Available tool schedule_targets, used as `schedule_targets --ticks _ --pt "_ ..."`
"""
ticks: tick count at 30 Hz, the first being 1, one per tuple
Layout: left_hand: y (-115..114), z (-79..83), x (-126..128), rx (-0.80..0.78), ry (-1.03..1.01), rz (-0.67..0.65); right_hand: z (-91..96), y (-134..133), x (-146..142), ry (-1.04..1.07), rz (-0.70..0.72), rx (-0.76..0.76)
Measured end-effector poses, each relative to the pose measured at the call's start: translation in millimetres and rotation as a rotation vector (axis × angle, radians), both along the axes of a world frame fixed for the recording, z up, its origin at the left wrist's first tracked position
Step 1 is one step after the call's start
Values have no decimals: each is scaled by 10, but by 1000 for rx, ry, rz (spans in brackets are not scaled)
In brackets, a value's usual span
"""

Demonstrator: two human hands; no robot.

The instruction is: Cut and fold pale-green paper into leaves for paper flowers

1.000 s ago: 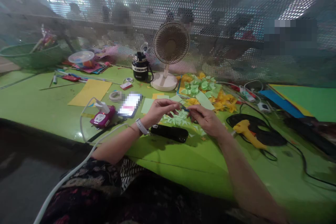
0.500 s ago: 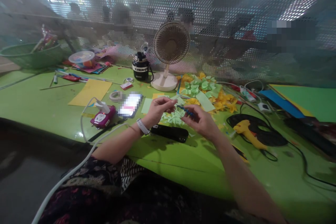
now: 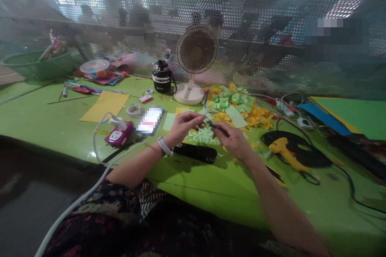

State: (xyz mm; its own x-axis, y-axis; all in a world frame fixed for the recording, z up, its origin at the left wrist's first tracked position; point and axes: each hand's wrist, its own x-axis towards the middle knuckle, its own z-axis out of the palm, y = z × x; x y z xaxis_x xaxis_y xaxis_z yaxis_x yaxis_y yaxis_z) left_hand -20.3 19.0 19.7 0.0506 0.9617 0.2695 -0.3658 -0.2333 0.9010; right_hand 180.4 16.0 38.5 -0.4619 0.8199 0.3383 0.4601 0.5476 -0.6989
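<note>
My left hand [image 3: 182, 125] is raised above the green table with its fingertips pinched together, a white watch strap [image 3: 164, 146] on the wrist. My right hand [image 3: 232, 141] faces it and grips a small blue and dark tool [image 3: 213, 125], whose exact kind is too small to tell. Just under both hands lies a heap of pale green paper cuttings [image 3: 202, 137]. A black zip pouch [image 3: 195, 153] sits close below them. Yellow and green paper flowers [image 3: 238, 105] lie beyond my right hand.
A yellow glue gun [image 3: 285, 158] rests on a black cord to the right. To the left are a pink socket adapter [image 3: 119, 134], a blurred phone [image 3: 150, 120] and yellow card [image 3: 104, 106]. A fan [image 3: 196, 54] stands before a perforated mesh screen [image 3: 256, 4].
The small tool has shifted in my right fingers and now looks shorter and more tilted. My hands stay close together, with only slight movement above the paper cuttings.
</note>
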Motion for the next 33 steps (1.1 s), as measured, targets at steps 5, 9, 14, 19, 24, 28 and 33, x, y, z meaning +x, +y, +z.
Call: schedule_targets --ticks 5,9,14,19,24,28,33 --pt "5 -14 6 -23 -7 -11 -19 17 18 29 97 -232" --pt "9 -37 9 17 -20 -4 -46 -23 -34 23 68 -207" --pt "-9 -16 24 34 -8 34 -72 -48 -87 36 3 -96" --pt "-26 14 17 32 4 -18 -37 -37 -72 40 40 -104" --pt "-15 8 5 5 7 -35 -4 -40 -61 39 103 -184" --pt "-12 1 6 -1 8 -44 -24 -49 -74 39 85 -200" --pt "-27 31 22 -3 16 23 -88 -57 -100 96 -8 -102"
